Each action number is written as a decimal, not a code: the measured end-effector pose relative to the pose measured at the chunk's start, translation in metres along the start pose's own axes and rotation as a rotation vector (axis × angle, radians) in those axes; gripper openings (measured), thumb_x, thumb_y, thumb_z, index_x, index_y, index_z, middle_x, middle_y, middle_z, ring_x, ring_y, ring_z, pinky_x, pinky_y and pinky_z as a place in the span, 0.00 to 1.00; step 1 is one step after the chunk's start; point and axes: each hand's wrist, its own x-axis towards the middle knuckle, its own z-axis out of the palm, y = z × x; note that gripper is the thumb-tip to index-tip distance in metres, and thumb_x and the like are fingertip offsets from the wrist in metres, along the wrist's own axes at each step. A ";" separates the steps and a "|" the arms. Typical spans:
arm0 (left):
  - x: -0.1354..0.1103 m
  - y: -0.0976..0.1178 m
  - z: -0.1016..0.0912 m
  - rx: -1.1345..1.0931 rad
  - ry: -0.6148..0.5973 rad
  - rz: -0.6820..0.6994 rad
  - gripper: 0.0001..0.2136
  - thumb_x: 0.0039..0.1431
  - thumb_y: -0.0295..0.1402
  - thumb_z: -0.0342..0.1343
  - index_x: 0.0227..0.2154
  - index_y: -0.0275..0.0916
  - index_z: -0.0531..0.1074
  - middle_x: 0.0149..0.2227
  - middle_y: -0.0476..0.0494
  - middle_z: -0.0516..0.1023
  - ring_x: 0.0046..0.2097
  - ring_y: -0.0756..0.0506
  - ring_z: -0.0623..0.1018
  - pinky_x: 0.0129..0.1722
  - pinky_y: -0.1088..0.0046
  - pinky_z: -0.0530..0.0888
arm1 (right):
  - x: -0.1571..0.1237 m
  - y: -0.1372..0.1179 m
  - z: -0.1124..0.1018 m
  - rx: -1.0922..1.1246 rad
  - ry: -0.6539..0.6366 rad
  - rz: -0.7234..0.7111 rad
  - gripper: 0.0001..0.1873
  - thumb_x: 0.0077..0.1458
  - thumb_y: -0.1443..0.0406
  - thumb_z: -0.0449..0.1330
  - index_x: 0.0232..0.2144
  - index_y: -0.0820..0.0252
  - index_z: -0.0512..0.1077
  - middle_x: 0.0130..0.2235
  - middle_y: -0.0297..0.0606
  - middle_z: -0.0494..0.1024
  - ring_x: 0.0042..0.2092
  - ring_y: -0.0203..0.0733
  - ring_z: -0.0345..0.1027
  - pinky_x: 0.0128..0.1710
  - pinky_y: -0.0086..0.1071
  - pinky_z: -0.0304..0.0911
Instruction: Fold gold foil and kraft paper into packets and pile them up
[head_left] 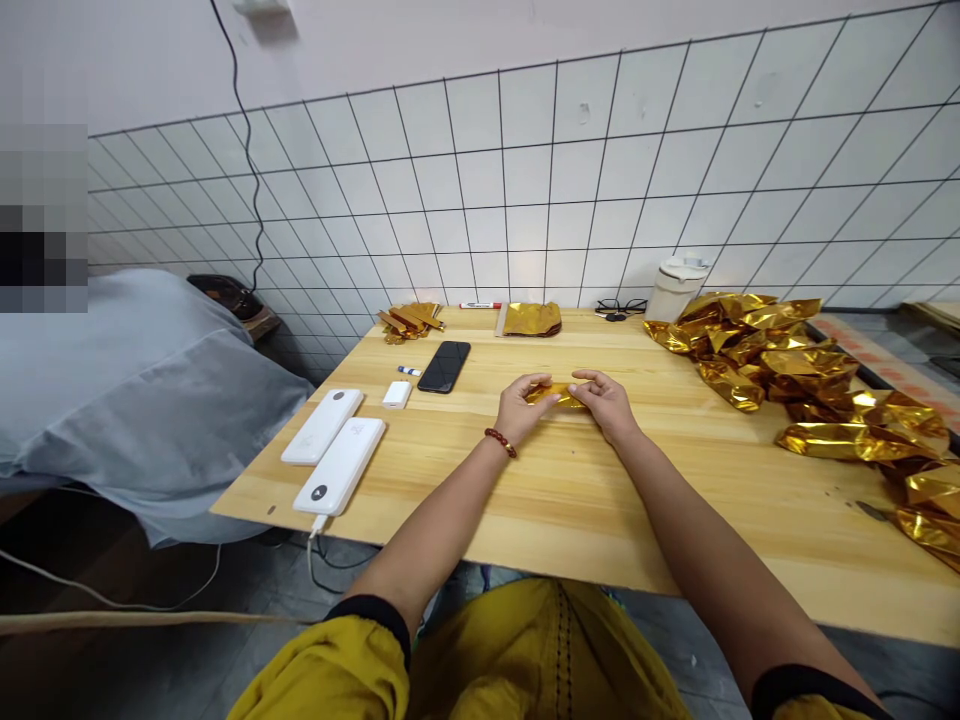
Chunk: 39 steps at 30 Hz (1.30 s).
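A small piece of shiny gold foil paper (562, 394) is held between both my hands above the middle of the wooden table. My left hand (523, 405), with a beaded bracelet (501, 442) at the wrist, pinches its left end. At the right end, the thumb and fingers of my right hand (606, 402) grip it. Folded gold pieces (765, 345) lie heaped along the table's right side. Behind my hands, near the wall, rests a flat stack of gold foil sheets (532, 319).
Two white power banks (341, 465), a white charger (397, 394) and a black phone (444, 367) lie at left. Gold strips (409, 322), a marker (480, 305), glasses (621, 306) and a white lidded container (675, 287) line the back. A person in grey (150, 390) sits at far left.
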 end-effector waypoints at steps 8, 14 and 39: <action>0.007 -0.002 -0.006 -0.123 0.102 -0.150 0.17 0.35 0.32 0.70 0.32 0.36 0.76 0.31 0.43 0.79 0.34 0.47 0.78 0.42 0.64 0.74 | -0.004 -0.004 0.000 -0.036 -0.133 -0.035 0.36 0.33 0.57 0.74 0.48 0.55 0.72 0.39 0.36 0.78 0.41 0.41 0.71 0.42 0.34 0.66; 0.007 0.009 -0.008 -0.232 0.122 -0.252 0.17 0.40 0.43 0.69 0.29 0.34 0.76 0.30 0.42 0.79 0.34 0.47 0.78 0.42 0.65 0.73 | -0.004 -0.004 0.001 -0.066 -0.089 0.017 0.25 0.38 0.52 0.70 0.38 0.59 0.77 0.33 0.37 0.79 0.30 0.37 0.69 0.36 0.35 0.67; 0.005 0.006 -0.013 -0.134 -0.011 0.029 0.13 0.39 0.23 0.62 0.31 0.40 0.80 0.44 0.41 0.79 0.51 0.43 0.75 0.56 0.61 0.67 | -0.002 -0.002 0.001 -0.077 -0.083 -0.160 0.16 0.39 0.62 0.67 0.35 0.55 0.78 0.41 0.37 0.80 0.42 0.43 0.72 0.44 0.37 0.67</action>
